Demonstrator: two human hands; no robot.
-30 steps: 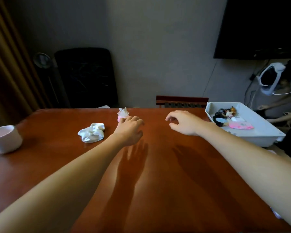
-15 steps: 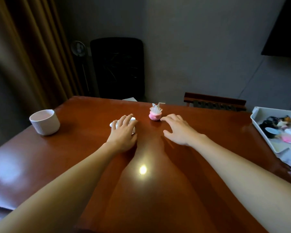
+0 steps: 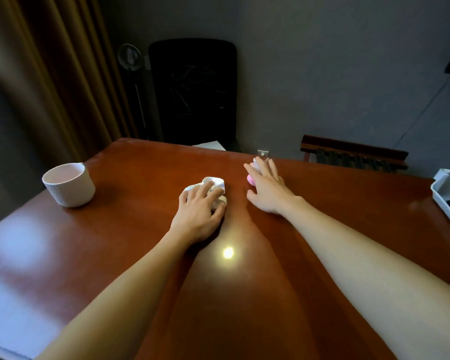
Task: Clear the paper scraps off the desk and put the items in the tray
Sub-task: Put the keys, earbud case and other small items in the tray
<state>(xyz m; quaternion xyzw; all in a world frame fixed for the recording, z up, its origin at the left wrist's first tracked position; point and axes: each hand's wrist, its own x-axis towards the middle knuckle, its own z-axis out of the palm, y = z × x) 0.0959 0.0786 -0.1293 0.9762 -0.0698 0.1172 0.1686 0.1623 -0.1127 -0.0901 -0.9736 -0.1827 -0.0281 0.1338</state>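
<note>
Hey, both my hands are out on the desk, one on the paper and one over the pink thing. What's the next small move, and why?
Probably close the right hand round the pink thing. Its fingers lie straight over it, not gripping, while the left hand grips the crumpled paper; the tray sits off to the right.

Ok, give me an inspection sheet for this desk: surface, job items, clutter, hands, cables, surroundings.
Surface: brown desk, glossy, one bright light reflection.
Job's things: crumpled paper under the left hand; pink item under the right hand; white tray at the desk's right edge, dark things inside.
Clutter: white cup at the left, upright.
Hands: left hand grips the paper; right hand fingers straight, over the pink item.
Cables: thin line on the wall, probably a cable.
Surroundings: black chair, curtain, wooden rack.
</note>
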